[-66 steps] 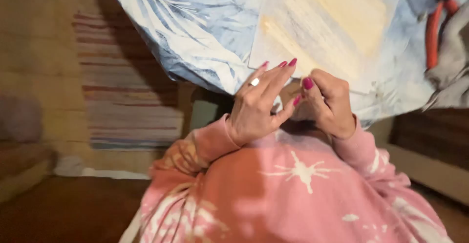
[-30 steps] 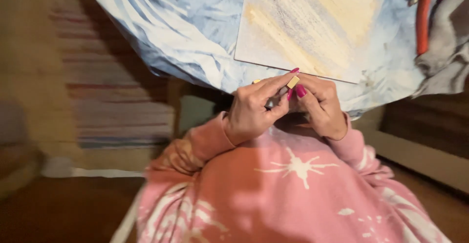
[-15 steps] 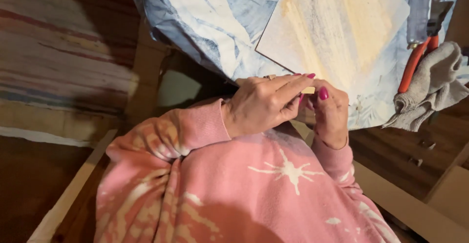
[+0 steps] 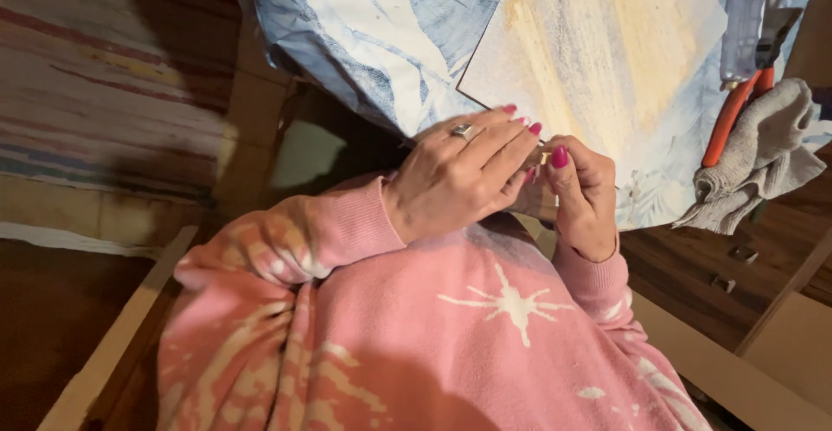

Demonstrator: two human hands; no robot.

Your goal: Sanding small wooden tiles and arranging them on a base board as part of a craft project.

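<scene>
At the near edge of the table (image 4: 364, 41), the left hand (image 4: 455, 180) and right hand (image 4: 585, 197) meet, fingertips pinching a small tan piece (image 4: 545, 158) between them, mostly hidden. She seems mid-fiddle; next needs a steady grip.

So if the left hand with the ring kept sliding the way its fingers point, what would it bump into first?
Probably the right hand's thumb, which sits just past the left hand's fingertips. Beyond that lies the pale painted board. Depth is hard to judge.
</scene>
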